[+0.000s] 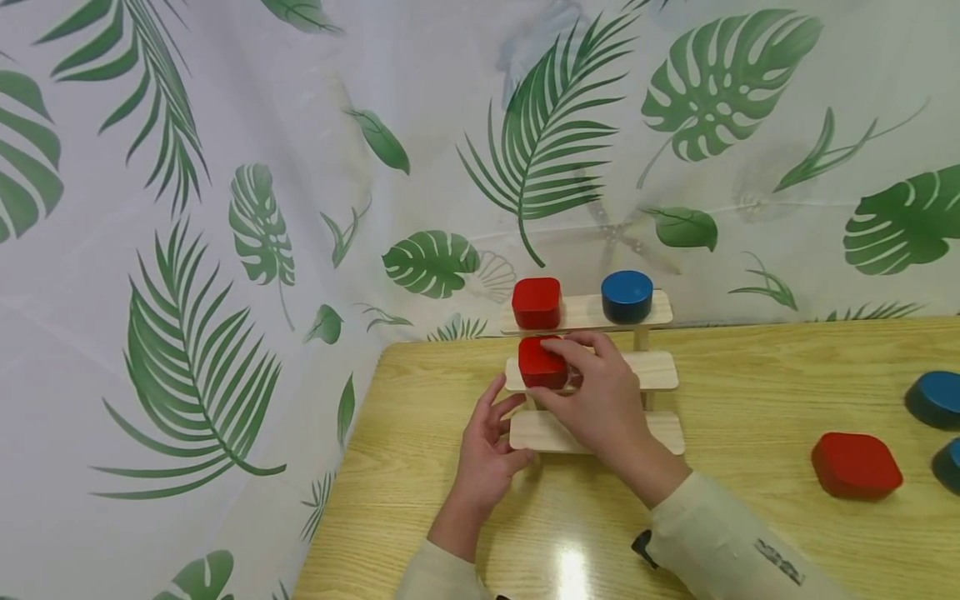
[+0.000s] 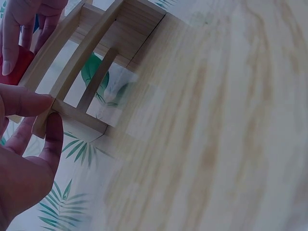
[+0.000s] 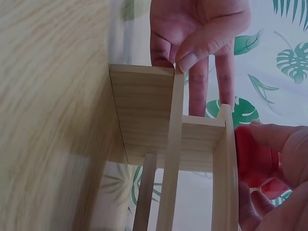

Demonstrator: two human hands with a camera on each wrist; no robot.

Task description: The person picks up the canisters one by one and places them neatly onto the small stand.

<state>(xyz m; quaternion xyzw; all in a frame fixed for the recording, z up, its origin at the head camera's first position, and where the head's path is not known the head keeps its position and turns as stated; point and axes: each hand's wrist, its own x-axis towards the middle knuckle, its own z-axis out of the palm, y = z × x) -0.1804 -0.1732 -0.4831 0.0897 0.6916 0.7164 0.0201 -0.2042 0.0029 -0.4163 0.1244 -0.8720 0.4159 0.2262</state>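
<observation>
On the desk (image 1: 405, 450), the left hand (image 1: 486, 458) pinches a rack's (image 1: 656, 371) front-left corner, the right hand (image 1: 606, 400) a red block (image 1: 538, 369) at its middle shelf.

Up on my head, the camera looks forward and down, far enough back for both hands, with the backdrop (image 1: 450, 92) beyond my grip. In close now: my left wrist's camera peers past my left hand (image 1: 487, 454) along the wooden rack (image 1: 654, 372), tabletop (image 1: 420, 417) tipped to the right. My right wrist's looks across, close beside my right hand (image 1: 603, 400), tabletop tipped left. Both wrist views share the rack, both hands and the red block (image 1: 540, 367) I'm gripping!
</observation>
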